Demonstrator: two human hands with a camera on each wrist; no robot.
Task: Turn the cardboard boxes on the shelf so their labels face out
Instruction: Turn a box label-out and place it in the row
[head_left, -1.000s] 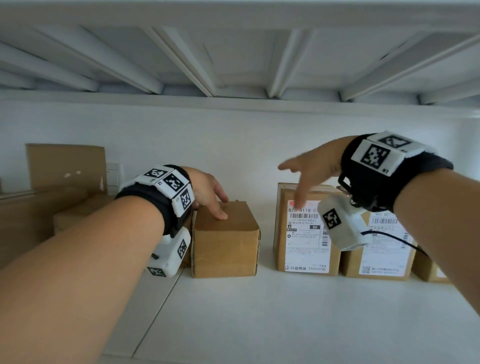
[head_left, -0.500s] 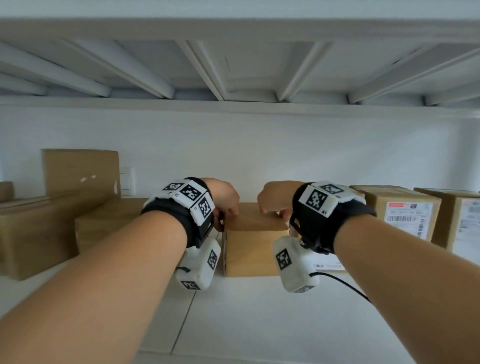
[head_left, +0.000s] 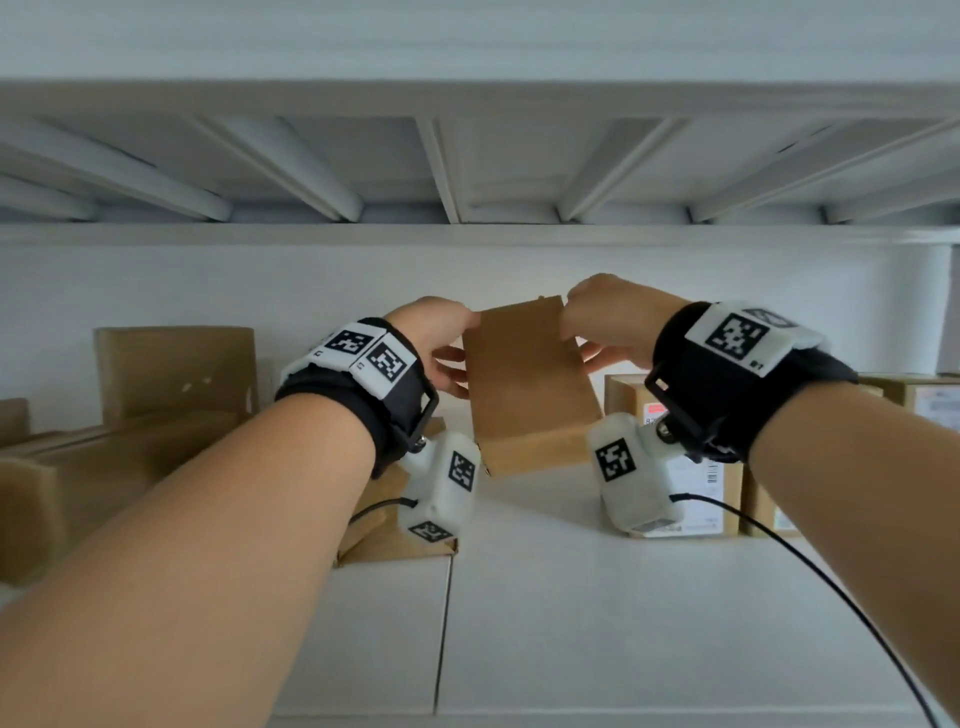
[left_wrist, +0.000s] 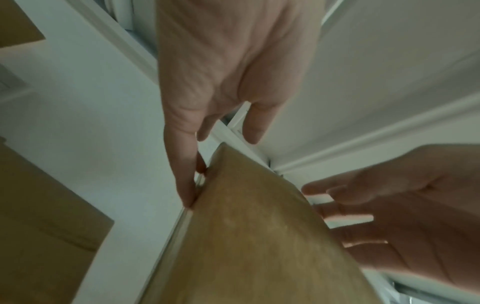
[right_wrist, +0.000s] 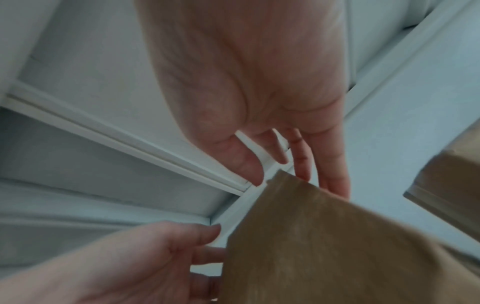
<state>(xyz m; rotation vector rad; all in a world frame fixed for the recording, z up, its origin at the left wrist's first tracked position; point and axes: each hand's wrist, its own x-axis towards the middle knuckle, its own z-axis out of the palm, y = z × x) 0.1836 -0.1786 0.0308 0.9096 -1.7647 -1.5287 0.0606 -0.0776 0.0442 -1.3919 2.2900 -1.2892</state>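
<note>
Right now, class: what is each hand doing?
Left hand: holds the plain cardboard box by its left side.
Right hand: holds the same box by its right side; the box is tilted.

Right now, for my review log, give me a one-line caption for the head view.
Both hands, left hand and right hand, tip a plain cardboard box on the white shelf, no label showing.

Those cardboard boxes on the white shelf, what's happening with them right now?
A person is handling one plain brown cardboard box, tipped up on the white shelf. The left hand holds its left side and the right hand its right side. The faces in view show no label. To the right, a brown cardboard box with a white printed label already faces out. More plain brown boxes sit to the left.
</note>
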